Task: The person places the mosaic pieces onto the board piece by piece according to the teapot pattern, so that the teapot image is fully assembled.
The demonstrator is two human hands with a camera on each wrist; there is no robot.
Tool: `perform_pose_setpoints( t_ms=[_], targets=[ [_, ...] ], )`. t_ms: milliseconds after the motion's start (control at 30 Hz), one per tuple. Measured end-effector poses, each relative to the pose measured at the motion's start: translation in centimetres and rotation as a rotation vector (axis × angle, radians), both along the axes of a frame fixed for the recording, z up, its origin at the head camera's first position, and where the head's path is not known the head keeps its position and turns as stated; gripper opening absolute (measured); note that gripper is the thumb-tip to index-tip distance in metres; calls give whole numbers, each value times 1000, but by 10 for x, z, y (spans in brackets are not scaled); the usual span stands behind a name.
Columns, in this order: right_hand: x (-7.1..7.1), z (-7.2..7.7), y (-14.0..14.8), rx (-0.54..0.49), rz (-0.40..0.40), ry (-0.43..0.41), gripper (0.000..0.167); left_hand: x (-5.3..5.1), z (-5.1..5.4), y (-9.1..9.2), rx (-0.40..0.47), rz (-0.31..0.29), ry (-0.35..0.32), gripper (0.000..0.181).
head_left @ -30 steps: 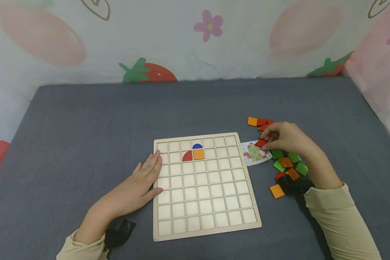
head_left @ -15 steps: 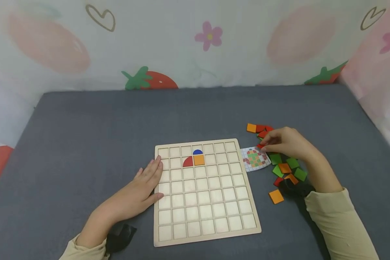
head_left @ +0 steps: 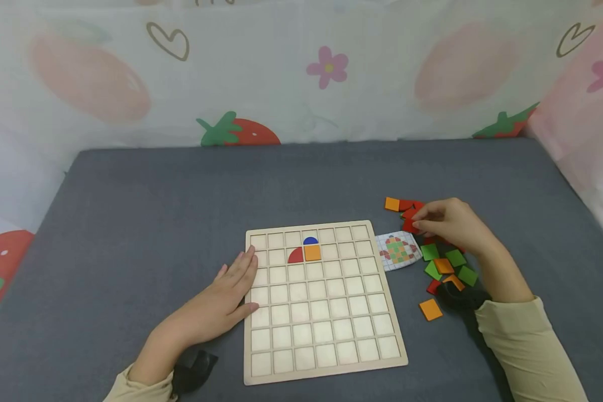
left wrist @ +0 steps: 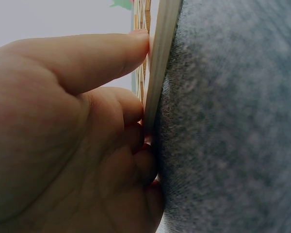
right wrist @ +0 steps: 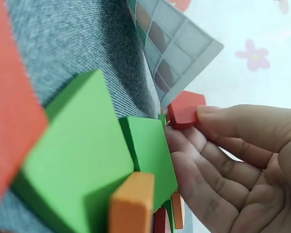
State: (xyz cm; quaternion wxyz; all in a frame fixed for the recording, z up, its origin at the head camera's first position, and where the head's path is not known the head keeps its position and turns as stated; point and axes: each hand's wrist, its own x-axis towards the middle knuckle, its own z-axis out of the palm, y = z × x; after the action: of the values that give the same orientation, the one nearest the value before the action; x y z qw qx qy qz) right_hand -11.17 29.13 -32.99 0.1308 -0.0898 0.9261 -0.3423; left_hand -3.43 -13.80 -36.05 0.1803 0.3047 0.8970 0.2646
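Observation:
A wooden grid board point(head_left: 326, 290) holds a blue half-round piece point(head_left: 310, 240), an orange square point(head_left: 312, 253) and a red quarter-round piece point(head_left: 295, 255) near its top. Along the board's left edge rests the left hand point(head_left: 216, 307), fingers straight; the left wrist view shows its thumb point(left wrist: 106, 56) against the rim. The right hand point(head_left: 454, 223) pinches a red piece point(right wrist: 186, 108) between thumb and fingers, above the loose pieces right of the board. A printed pattern card point(head_left: 398, 251) lies between board and pieces, its left end hidden by the board.
Green squares point(head_left: 467, 275), orange squares point(head_left: 431, 309) and several red pieces lie in a loose pile under and around the right hand and wrist. One orange square point(head_left: 392, 204) is at the pile's far end. A patterned cloth point(head_left: 372, 72) hangs behind the grey table point(head_left: 156, 195).
The red piece in the right hand has shifted from over the card's upper edge to just beyond it. The left hand stays on the board's edge; the head view has tilted up slightly.

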Motion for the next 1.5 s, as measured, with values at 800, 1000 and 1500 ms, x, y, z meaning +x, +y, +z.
perform_pose_setpoints(
  t_ms=[800, 1000, 1500],
  targets=[
    [-2, 11, -4, -136, -34, -18, 22, 0, 2, -1, -1, 7, 28, 72],
    [-2, 10, -6, -152, -24, -32, 23, 0, 1, -2, -13, 5, 9, 72],
    [4, 16, -10, -215, -2, -27, 23, -8, -2, 7, -23, -13, -17, 72]
  ],
)
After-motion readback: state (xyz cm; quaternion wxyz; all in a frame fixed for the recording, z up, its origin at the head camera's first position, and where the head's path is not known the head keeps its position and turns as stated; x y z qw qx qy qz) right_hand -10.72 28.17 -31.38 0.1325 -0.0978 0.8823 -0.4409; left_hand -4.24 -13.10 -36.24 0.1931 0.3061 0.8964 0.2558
